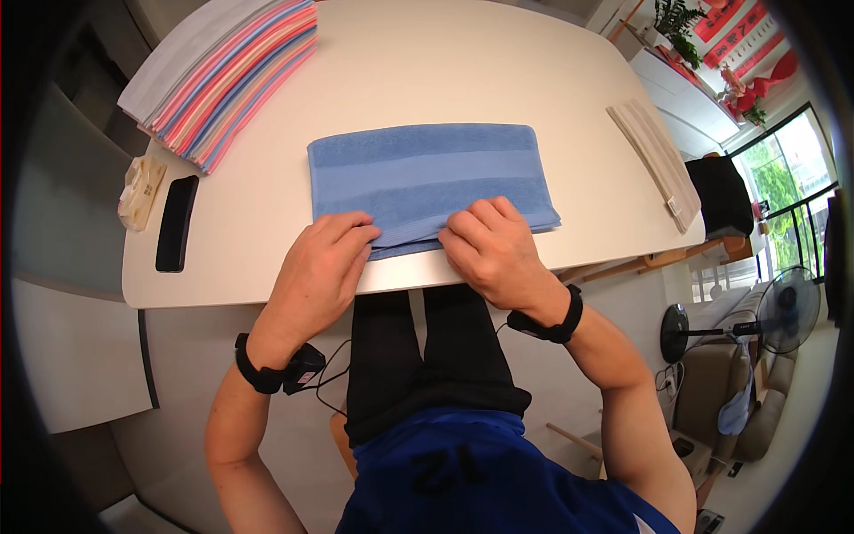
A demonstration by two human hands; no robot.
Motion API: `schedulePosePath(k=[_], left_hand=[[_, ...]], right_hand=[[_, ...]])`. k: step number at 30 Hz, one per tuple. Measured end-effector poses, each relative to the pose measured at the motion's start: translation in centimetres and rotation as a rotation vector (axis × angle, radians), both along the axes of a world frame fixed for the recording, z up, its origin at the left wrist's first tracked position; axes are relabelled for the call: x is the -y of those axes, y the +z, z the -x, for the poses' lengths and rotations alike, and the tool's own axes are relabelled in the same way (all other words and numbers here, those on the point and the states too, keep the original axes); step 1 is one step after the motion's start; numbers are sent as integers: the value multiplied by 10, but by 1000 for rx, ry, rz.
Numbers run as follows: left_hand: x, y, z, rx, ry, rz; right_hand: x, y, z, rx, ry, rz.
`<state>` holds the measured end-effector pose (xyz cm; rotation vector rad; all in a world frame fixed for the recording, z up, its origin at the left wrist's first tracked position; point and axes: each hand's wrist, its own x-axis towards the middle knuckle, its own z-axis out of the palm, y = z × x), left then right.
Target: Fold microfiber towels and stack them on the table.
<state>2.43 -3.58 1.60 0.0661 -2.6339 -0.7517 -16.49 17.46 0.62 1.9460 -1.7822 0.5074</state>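
A blue terry towel [427, 170], folded into a wide rectangle with a smoother woven band across it, lies flat on the white table [467, 73] before me. My right hand [490, 250] grips the towel's near edge right of its middle, fingers curled over the cloth. At the near left corner, my left hand [327, 267] rests with its fingertips on the towel's edge; whether it pinches the cloth is hard to tell. Between the hands the upper layer sits slightly askew, and a darker lower layer shows beneath it.
A tall stack of folded towels [227, 73] in several colours stands at the far left. Near it lie a tissue pack [141, 192] and a black phone [177, 223]. A folded beige towel [657, 163] lies along the right edge. Cables hang by my wrist straps.
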Motion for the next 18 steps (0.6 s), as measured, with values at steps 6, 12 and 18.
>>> schedulePosePath(k=[6, 12, 18], left_hand=[[-1, 0, -1, 10, 0, 32], [3, -8, -5, -71, 15, 79], [7, -14, -13, -114, 54, 148]], right_hand=[[-3, -10, 0, -4, 10, -77], [-2, -14, 2, 111, 5, -33], [-3, -15, 2, 150, -55, -103]])
